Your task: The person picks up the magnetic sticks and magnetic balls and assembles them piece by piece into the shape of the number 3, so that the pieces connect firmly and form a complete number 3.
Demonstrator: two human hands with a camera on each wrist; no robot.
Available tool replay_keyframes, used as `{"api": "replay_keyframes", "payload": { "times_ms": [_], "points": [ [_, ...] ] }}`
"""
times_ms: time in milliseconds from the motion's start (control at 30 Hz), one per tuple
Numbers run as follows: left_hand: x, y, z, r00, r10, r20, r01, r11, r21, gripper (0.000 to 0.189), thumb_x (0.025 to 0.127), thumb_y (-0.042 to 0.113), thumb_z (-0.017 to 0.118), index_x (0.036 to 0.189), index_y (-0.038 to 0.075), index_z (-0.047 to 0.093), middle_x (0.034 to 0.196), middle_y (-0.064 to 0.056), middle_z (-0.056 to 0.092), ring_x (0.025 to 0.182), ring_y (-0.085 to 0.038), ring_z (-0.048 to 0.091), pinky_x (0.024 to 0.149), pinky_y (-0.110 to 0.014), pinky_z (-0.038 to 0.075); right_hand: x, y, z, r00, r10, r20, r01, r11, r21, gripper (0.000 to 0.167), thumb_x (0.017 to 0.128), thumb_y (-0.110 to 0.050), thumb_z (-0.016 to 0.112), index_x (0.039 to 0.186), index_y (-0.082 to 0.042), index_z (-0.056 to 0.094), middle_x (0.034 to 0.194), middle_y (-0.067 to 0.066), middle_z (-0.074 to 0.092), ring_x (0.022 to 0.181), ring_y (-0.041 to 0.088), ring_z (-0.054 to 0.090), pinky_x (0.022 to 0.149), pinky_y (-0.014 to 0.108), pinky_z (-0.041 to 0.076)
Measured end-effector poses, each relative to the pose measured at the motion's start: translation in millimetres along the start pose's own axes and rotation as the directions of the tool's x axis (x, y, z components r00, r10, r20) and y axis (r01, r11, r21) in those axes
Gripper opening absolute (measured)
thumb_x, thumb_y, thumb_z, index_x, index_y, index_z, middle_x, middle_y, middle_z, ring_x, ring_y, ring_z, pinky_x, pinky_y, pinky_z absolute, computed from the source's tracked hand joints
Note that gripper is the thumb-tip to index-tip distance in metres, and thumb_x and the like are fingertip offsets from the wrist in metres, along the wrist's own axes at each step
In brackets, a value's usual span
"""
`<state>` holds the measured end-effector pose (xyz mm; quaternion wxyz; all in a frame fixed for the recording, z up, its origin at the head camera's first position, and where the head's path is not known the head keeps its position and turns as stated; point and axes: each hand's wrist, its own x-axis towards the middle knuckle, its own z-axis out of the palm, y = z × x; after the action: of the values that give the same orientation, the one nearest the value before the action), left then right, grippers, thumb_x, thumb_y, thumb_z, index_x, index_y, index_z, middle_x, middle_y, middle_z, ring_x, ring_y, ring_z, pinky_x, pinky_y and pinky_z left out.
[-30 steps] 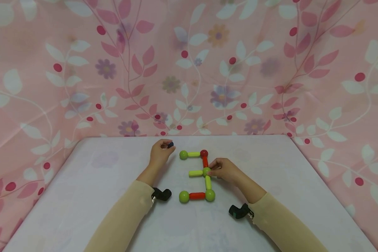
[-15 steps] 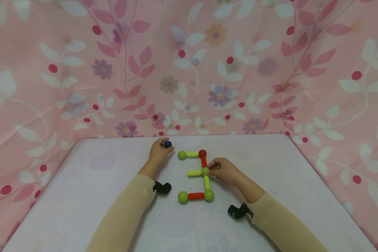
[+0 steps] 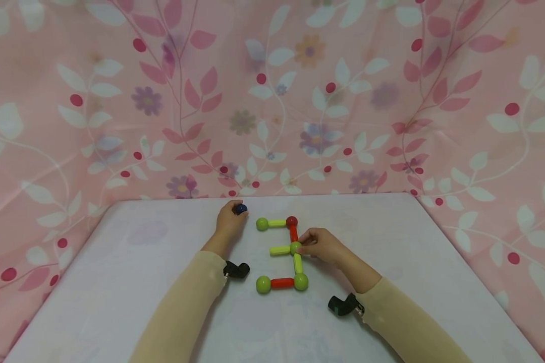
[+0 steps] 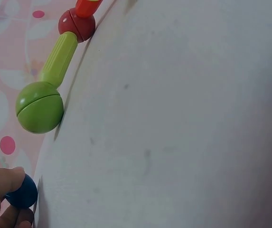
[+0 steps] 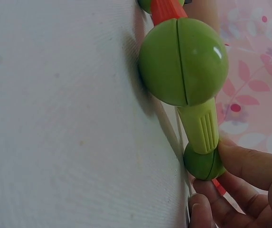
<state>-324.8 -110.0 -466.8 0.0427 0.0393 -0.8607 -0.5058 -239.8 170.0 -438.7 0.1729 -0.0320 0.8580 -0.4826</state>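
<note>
At the far side of the table, left of the assembly, my left hand (image 3: 229, 223) grips a dark blue ball (image 4: 26, 192) between thumb and fingers. My right hand (image 3: 324, 246) pinches the middle green ball (image 3: 295, 248) of a joined ball-and-rod figure. From that ball a light green rod (image 3: 279, 250) points left, its outer end bare. A red rod (image 3: 293, 233) leads up to a red ball (image 3: 291, 221), then another light green rod and a green ball (image 4: 39, 108). Below, a green rod (image 3: 297, 264), a corner green ball (image 5: 183, 61), a red rod and an end green ball follow.
A white cloth-covered table (image 3: 131, 282) bears the figure. Pink floral fabric (image 3: 272, 101) hangs behind and at both sides. Black wrist cameras (image 3: 342, 305) stick out inward from both beige sleeves (image 3: 181, 302).
In my left hand the blue ball has shifted slightly to the left and turned among the fingers. My right hand stays on the middle green ball; the figure keeps its shape.
</note>
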Motion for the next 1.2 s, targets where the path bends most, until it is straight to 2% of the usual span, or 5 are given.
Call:
{"api": "replay_keyframes", "payload": {
  "times_ms": [367, 633, 833, 1000, 1200],
  "points": [
    [0.4, -2.2, -0.4, 1.000, 0.012, 0.003, -0.012, 1.000, 0.000, 0.040, 0.096, 0.014, 0.067, 0.135, 0.006, 0.059, 0.136, -0.020, 0.058, 0.130, -0.032, 0.051, 0.111, -0.044, 0.037, 0.3, 0.9, 0.4, 1.000, -0.006, 0.000, 0.006, 1.000, 0.005, 0.021, 0.087, -0.016, 0.079, 0.103, -0.008, 0.068, 0.097, 0.004, 0.066, 0.083, 0.019, 0.058, 0.072, 0.030, 0.051],
    [-1.4, -2.3, -4.9, 0.999, 0.016, 0.031, -0.016, 1.000, -0.013, 0.038, 0.094, 0.012, 0.069, 0.131, 0.005, 0.061, 0.126, -0.020, 0.062, 0.118, -0.031, 0.056, 0.106, -0.043, 0.042, 1.3, 2.5, 0.4, 1.000, -0.007, -0.002, 0.007, 1.000, 0.007, 0.022, 0.087, -0.016, 0.080, 0.103, -0.008, 0.068, 0.097, 0.004, 0.066, 0.083, 0.019, 0.057, 0.072, 0.029, 0.051],
    [-6.3, -2.2, -11.4, 0.996, 0.037, 0.075, -0.037, 0.999, -0.003, 0.037, 0.094, 0.014, 0.070, 0.129, 0.004, 0.063, 0.123, -0.019, 0.063, 0.112, -0.029, 0.056, 0.101, -0.043, 0.045, 1.1, 3.0, 0.5, 1.000, -0.008, -0.003, 0.008, 1.000, 0.007, 0.022, 0.087, -0.016, 0.080, 0.103, -0.008, 0.068, 0.098, 0.004, 0.066, 0.083, 0.020, 0.057, 0.072, 0.030, 0.051],
    [-12.9, -1.7, -18.6, 0.990, 0.054, 0.127, -0.057, 0.998, 0.021, 0.039, 0.094, 0.016, 0.071, 0.130, 0.002, 0.063, 0.123, -0.018, 0.064, 0.113, -0.029, 0.057, 0.101, -0.043, 0.044, 1.1, 3.3, 0.5, 1.000, -0.009, 0.001, 0.009, 1.000, 0.003, 0.022, 0.087, -0.017, 0.080, 0.103, -0.008, 0.068, 0.098, 0.004, 0.066, 0.083, 0.020, 0.057, 0.072, 0.030, 0.051],
    [-19.1, -1.5, -26.5, 0.984, 0.034, 0.178, -0.035, 0.999, 0.004, 0.040, 0.094, 0.018, 0.071, 0.131, 0.002, 0.062, 0.126, -0.018, 0.063, 0.116, -0.031, 0.061, 0.103, -0.044, 0.045, 0.6, 2.5, -0.1, 1.000, -0.008, 0.006, 0.008, 1.000, 0.005, 0.022, 0.087, -0.016, 0.079, 0.103, -0.008, 0.068, 0.098, 0.005, 0.066, 0.084, 0.020, 0.057, 0.072, 0.030, 0.051]
  ]
}}
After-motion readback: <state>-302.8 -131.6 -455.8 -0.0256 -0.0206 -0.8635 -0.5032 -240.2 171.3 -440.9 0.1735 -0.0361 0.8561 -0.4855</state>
